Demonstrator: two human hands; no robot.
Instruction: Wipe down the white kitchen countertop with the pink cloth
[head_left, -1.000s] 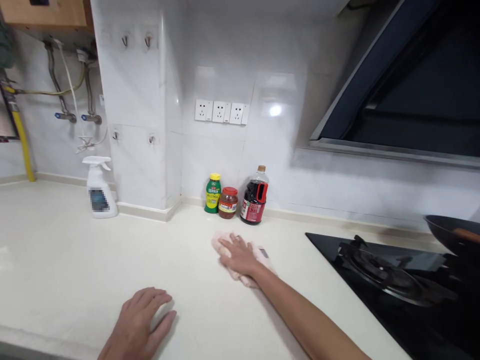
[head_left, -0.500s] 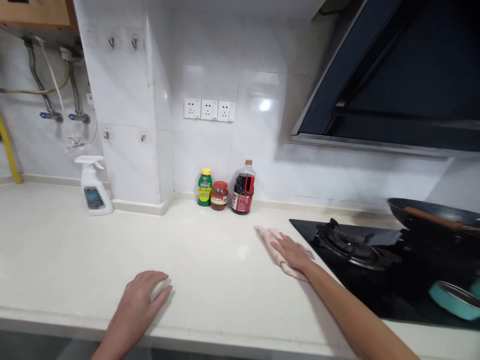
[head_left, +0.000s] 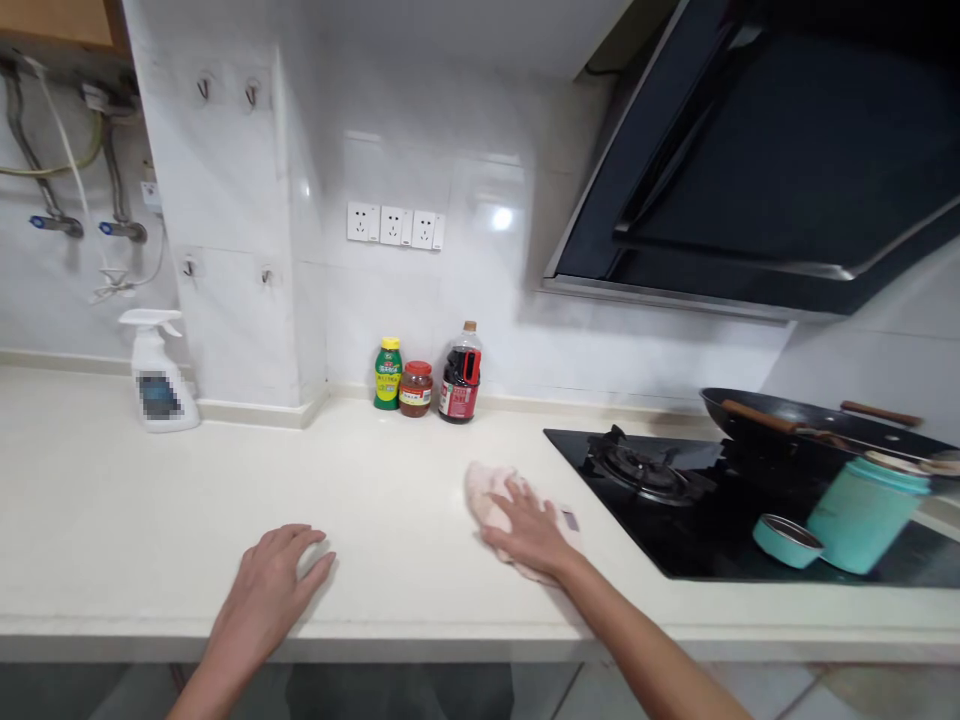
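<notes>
My right hand [head_left: 529, 527] lies flat on a pale pink cloth [head_left: 487, 490], fingers spread, pressing it against the white countertop [head_left: 375, 500] left of the stove. Part of the cloth is hidden under the palm, and a small grey label shows at its right edge. Near the counter's front edge, my left hand [head_left: 277, 580] is at the left, its fingers loosely curved and the thumb apart from them. Only bare counter shows in the gap between thumb and fingers.
Along the wall stand a green bottle [head_left: 388, 375], a red-lidded jar [head_left: 415, 390] and a dark sauce bottle [head_left: 460, 375]. A white spray bottle [head_left: 161, 375] is at left. The black stove [head_left: 705, 545] bears a wok [head_left: 720, 420], a turquoise canister [head_left: 866, 515] and a turquoise lid-like cup [head_left: 786, 541].
My right hand has slid the cloth leftward, away from the stove's edge. The view has turned right, bringing the canister into sight. My left hand has stayed about where it was.
</notes>
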